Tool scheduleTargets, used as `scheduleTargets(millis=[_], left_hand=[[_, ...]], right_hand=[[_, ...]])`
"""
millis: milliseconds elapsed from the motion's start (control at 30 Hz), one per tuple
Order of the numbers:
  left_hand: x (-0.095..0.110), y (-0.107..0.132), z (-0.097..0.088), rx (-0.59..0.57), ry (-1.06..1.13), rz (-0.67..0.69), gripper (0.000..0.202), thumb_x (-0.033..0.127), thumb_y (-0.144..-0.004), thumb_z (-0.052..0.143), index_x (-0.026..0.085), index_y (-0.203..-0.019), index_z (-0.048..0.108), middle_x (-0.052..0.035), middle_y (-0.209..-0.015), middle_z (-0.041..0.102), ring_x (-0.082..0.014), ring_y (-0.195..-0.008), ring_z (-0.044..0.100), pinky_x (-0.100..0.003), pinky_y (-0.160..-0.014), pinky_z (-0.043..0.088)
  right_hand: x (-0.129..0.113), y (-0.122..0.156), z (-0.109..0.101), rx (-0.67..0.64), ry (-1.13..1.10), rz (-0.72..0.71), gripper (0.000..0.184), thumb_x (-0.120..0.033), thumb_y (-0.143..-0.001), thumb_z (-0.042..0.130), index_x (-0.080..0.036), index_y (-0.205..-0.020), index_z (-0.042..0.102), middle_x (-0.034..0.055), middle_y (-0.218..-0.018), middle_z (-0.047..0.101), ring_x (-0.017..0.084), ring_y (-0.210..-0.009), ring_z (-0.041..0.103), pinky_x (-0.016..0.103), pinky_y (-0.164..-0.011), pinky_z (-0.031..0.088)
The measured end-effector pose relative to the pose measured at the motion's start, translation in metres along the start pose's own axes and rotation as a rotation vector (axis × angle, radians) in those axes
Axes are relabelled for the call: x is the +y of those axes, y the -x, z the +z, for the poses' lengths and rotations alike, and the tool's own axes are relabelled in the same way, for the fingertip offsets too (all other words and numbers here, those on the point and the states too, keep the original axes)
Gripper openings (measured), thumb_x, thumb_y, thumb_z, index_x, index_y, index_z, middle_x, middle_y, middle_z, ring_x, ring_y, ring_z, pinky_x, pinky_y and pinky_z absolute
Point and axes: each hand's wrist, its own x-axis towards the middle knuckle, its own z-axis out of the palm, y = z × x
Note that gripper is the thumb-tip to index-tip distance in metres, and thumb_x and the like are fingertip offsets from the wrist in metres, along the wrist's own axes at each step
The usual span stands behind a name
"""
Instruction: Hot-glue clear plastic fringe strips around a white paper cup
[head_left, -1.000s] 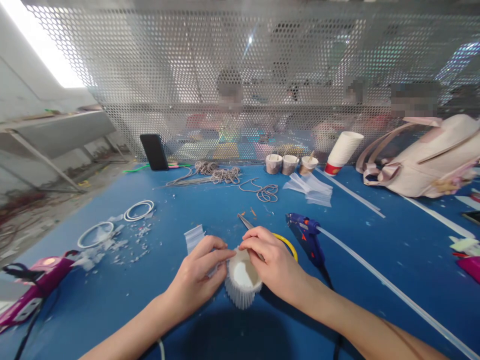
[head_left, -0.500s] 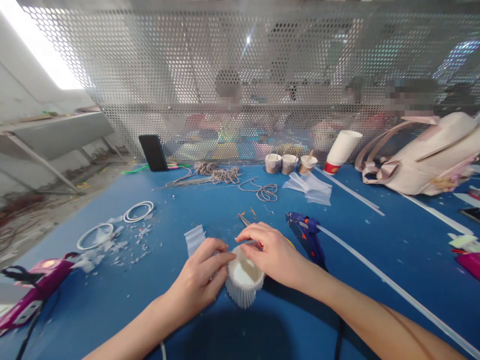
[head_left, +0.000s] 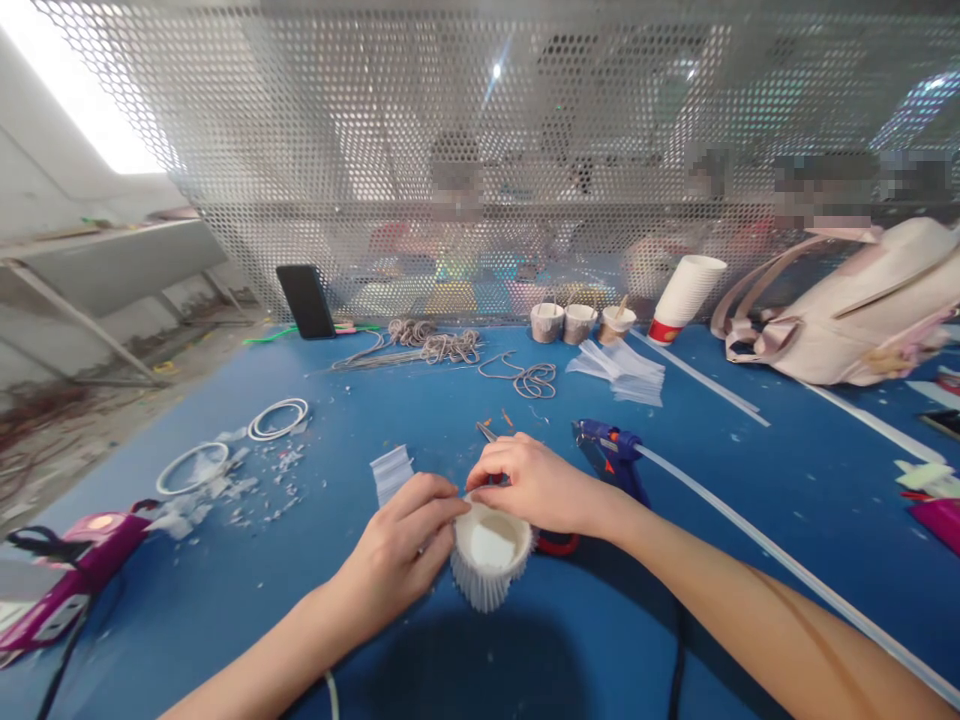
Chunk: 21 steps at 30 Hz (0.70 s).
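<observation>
My left hand (head_left: 401, 548) is closed around the left side of a small white cup (head_left: 489, 552) wrapped in a white pleated strip; the cup stands on the blue table (head_left: 420, 420). Just behind the cup's far rim, my right hand (head_left: 529, 485) has its fingers curled over a pair of scissors (head_left: 487, 433). The blade tip pokes out beyond the fingers and a red handle loop (head_left: 559, 545) shows under the wrist. A loose piece of pleated strip (head_left: 391, 470) lies left of the hands.
A blue glue gun (head_left: 609, 452) with a long clear glue stick lies right of my right hand. White rings (head_left: 278, 419) and scraps lie left, a pink tool (head_left: 71, 575) at the far left. Cord coils, small cups (head_left: 577, 322), a paper cup stack, a phone and a pale bag (head_left: 862, 315) stand at the back by the mesh screen.
My right hand has left the cup's rim and slid back and left onto the scissors, covering the yellow handle; a red handle now shows. My left hand stays on the cup.
</observation>
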Motion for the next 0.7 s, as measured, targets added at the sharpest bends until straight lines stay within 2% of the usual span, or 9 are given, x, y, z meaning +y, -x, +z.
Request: scheduleTargets(millis=[200,333,533,700], left_hand=[[-0.001,0.000,-0.001,0.000,0.009,0.023,0.023,0.004,-0.087,0.044,0.017,-0.098,0.059,-0.0067,-0.089,0.064,-0.0151,-0.085,0.062,-0.026,-0.072,0.054],[0.000,0.000,-0.004,-0.021,0.022,0.027,0.022,0.003,-0.086,0.043,0.017,-0.093,0.058,-0.0063,-0.087,0.064,-0.0149,-0.084,0.062,-0.026,-0.072,0.053],[0.002,-0.001,-0.004,-0.047,0.012,0.038,0.022,0.003,-0.086,0.042,0.016,-0.092,0.059,-0.0075,-0.088,0.065,-0.0159,-0.084,0.062,-0.027,-0.072,0.053],[0.003,-0.002,-0.003,-0.042,0.006,0.078,0.020,0.002,-0.086,0.043,0.015,-0.092,0.058,-0.0081,-0.088,0.063,-0.0161,-0.086,0.060,-0.027,-0.074,0.053]], right_hand=[[0.001,0.001,0.002,0.005,0.156,-0.098,0.007,-0.014,-0.083,0.065,-0.016,-0.077,0.068,0.0021,-0.078,0.070,0.016,-0.079,0.060,0.031,-0.074,0.037],[0.002,0.003,0.001,0.010,0.172,-0.111,0.009,-0.014,-0.085,0.064,-0.016,-0.077,0.068,0.0022,-0.078,0.070,0.016,-0.079,0.060,0.032,-0.076,0.037],[0.004,0.005,-0.004,-0.038,-0.021,-0.034,0.009,-0.013,-0.084,0.064,-0.019,-0.081,0.070,0.0008,-0.083,0.070,0.016,-0.084,0.062,0.033,-0.085,0.040],[0.001,0.006,-0.011,-0.141,-0.233,0.089,0.018,-0.011,-0.080,0.062,-0.017,-0.095,0.070,0.0037,-0.097,0.069,0.015,-0.089,0.063,0.027,-0.081,0.046]])
